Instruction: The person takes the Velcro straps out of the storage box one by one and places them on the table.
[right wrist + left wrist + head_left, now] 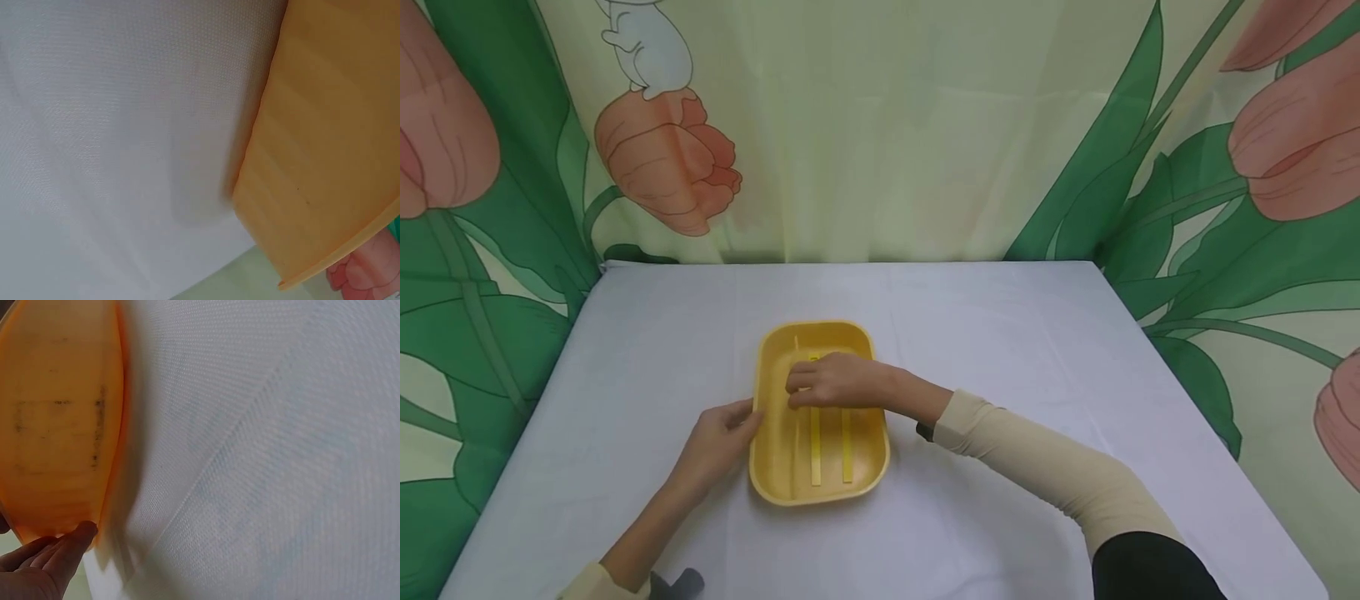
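Note:
A yellow rectangular tray (820,497) with rounded corners sits on the white-covered table. My left hand (718,433) grips its left rim; its fingers (65,556) lie against the tray's wall (62,444) in the left wrist view. Inside run two flat yellow strips, one in the middle (816,454) and one to the right (847,454). Over the tray, my right hand (842,382) has curled fingers and pinches a thin, pale yellow strip (797,437) at the left. The right hand covers part of the strips. Only the tray's outer wall (325,125) shows in the right wrist view.
White cloth (1000,350) covers the table on all sides of the tray. Behind it hangs a curtain (880,150) printed with tulips and a rabbit. A dark band (925,431) shows at the right wrist.

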{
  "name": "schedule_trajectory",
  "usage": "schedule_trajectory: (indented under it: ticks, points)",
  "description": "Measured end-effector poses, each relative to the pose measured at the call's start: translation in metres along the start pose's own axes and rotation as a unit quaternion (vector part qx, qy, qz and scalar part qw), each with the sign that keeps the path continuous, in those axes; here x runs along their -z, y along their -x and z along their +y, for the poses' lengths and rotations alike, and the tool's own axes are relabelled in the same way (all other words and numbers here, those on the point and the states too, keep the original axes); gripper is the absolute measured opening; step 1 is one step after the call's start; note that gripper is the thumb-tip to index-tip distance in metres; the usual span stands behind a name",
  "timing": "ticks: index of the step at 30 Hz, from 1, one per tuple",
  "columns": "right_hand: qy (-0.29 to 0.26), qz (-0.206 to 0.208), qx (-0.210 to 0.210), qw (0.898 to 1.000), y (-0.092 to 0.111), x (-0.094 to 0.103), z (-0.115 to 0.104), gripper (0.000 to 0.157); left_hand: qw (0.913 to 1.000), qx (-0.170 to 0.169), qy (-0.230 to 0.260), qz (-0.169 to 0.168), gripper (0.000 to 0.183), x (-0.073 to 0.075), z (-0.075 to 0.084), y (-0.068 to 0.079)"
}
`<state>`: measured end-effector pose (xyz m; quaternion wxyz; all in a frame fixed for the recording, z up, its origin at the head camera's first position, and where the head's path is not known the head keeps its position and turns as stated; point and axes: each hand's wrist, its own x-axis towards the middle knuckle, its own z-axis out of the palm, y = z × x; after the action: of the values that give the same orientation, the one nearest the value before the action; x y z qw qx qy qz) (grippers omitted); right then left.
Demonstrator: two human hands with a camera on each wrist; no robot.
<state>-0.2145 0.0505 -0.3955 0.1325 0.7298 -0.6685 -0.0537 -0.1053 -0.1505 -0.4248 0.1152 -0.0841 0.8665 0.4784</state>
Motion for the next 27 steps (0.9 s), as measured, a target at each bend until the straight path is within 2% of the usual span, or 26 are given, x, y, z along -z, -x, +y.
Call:
schedule_trajectory:
  ticks: [8,12,19,27]
  points:
    - [-0.017,-0.011,-0.005,1.000,0.006,0.009,0.005,0.023,0.9999,0.001,0.017,0.000,0.054,0.000,-0.001,-0.002]
    - [-0.003,0.001,-0.005,1.000,0.012,0.013,0.007,0.023,0.9997,0.007,0.023,0.002,0.054,-0.002,-0.002,-0.002]
    - [0.023,0.016,-0.021,0.999,0.035,0.018,0.008,0.026,0.9998,0.016,0.013,0.006,0.054,-0.003,-0.001,0.000]
    - [0.006,0.028,-0.046,0.999,0.057,0.017,0.010,0.029,0.9997,0.015,0.019,0.003,0.053,-0.005,0.002,0.002]
